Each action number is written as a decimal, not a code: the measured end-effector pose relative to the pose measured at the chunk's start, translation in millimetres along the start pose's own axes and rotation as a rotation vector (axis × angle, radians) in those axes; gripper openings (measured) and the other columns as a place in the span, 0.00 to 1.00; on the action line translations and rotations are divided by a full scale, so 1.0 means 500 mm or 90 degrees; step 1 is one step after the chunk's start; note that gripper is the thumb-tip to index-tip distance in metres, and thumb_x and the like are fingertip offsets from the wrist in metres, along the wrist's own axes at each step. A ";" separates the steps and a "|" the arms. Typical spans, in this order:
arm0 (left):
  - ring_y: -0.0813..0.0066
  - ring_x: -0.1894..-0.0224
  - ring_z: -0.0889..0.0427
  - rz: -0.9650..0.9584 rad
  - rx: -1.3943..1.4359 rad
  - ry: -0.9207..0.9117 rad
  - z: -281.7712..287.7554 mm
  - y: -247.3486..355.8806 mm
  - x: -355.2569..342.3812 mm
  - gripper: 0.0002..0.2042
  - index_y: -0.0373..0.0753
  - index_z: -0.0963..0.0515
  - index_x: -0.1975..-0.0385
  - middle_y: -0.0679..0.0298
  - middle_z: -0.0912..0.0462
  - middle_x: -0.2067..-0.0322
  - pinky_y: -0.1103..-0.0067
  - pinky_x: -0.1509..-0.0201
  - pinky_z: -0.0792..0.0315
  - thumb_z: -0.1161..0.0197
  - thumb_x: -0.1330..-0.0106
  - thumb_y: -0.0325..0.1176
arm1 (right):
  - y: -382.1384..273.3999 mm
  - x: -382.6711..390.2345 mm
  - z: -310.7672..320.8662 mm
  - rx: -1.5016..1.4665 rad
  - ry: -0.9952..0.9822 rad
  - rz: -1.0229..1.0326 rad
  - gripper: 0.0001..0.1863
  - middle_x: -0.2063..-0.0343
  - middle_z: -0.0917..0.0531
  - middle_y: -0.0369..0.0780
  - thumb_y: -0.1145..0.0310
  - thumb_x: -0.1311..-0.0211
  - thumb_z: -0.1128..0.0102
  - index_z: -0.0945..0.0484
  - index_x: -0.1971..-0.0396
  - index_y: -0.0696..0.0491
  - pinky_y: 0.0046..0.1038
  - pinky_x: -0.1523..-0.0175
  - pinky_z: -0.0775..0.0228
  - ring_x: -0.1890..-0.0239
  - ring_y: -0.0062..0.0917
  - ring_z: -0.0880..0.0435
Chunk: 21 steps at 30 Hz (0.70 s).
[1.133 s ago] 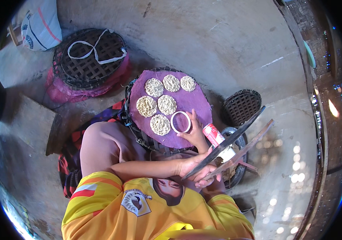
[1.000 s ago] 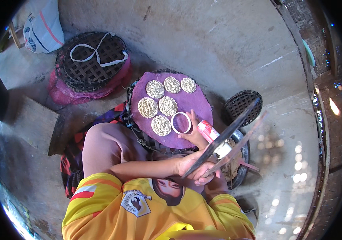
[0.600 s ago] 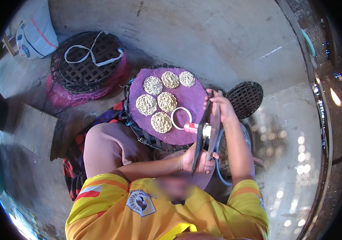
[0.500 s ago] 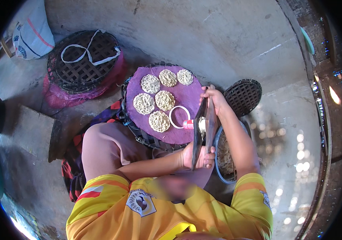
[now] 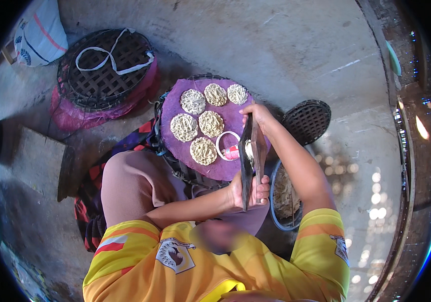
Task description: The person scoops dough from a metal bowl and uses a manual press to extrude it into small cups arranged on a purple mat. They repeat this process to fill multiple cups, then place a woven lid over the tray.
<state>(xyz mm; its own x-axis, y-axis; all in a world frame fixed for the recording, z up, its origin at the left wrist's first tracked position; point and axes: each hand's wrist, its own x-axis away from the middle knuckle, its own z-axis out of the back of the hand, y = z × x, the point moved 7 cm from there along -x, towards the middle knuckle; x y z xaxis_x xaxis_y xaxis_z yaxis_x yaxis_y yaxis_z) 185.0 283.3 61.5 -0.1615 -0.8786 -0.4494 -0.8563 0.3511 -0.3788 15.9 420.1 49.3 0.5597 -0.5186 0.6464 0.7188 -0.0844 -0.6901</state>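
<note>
A: What do the two hands have hold of?

B: A pair of long bars, one a dark bar (image 5: 246,176) and the other a brown bar (image 5: 259,151). The left hand (image 5: 248,193) has its fingers curled round the near ends; the right hand (image 5: 256,116) has its fingers closed over the far ends.

A: Anything between the bars?

B: Something white (image 5: 249,152), about midway along. A red-and-white tube (image 5: 231,153) sticks out past the dark bar, toward the left.

A: And below that?

B: A purple cloth (image 5: 176,151) on a round woven basket (image 5: 190,175). The white ring (image 5: 217,146) lies on the cloth, toward its near right edge. The tube's end overlaps the ring's opening — I can't tell whether they touch.

A: What else is on the cloth?

B: Six pale noodle nests (image 5: 211,124): three along the far edge, two in the row nearer the person, and one just left of the ring.

A: Beside the basket?

B: A blue-rimmed tub (image 5: 273,194) by the right forearm, holding a pale mass (image 5: 286,194), with a small dark basket (image 5: 308,122) beyond it.
</note>
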 end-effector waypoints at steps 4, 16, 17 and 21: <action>0.71 0.82 0.35 -0.021 -0.044 0.068 0.008 0.048 0.010 0.23 0.41 0.32 0.77 0.66 0.34 0.85 0.74 0.71 0.37 0.61 0.42 0.57 | -0.044 -0.022 -0.021 -0.013 -0.007 0.079 0.09 0.87 0.29 0.37 0.72 0.55 0.39 0.32 0.83 0.54 0.28 0.80 0.31 0.87 0.24 0.28; 0.74 0.87 0.40 -0.008 -0.081 0.186 0.059 0.022 -0.041 0.20 0.42 0.34 0.80 0.68 0.39 0.89 0.75 0.78 0.42 0.62 0.42 0.52 | -0.025 -0.007 0.091 0.006 0.136 0.173 0.10 0.87 0.30 0.36 0.76 0.55 0.39 0.34 0.81 0.54 0.27 0.87 0.33 0.89 0.22 0.30; 0.74 0.88 0.41 -0.016 -0.101 0.212 0.062 0.014 -0.037 0.20 0.42 0.35 0.81 0.68 0.40 0.89 0.75 0.78 0.43 0.62 0.42 0.53 | -0.018 0.000 0.079 -0.009 0.109 0.171 0.10 0.87 0.30 0.36 0.76 0.54 0.39 0.34 0.79 0.53 0.27 0.87 0.33 0.89 0.22 0.30; 0.73 0.90 0.43 -0.043 -0.168 0.316 0.068 0.008 -0.007 0.22 0.42 0.37 0.84 0.67 0.41 0.91 0.75 0.78 0.44 0.65 0.42 0.55 | -0.029 0.033 0.044 -0.061 0.067 0.213 0.12 0.86 0.31 0.34 0.75 0.53 0.38 0.34 0.74 0.52 0.26 0.85 0.33 0.88 0.21 0.29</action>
<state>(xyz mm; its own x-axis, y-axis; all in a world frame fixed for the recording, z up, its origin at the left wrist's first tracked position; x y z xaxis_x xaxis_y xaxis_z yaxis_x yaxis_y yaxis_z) 198.8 298.6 34.1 -0.2587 -0.9656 0.0268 -0.9561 0.2521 -0.1492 23.9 431.5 77.1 0.7086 -0.6152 0.3456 0.4578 0.0281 -0.8886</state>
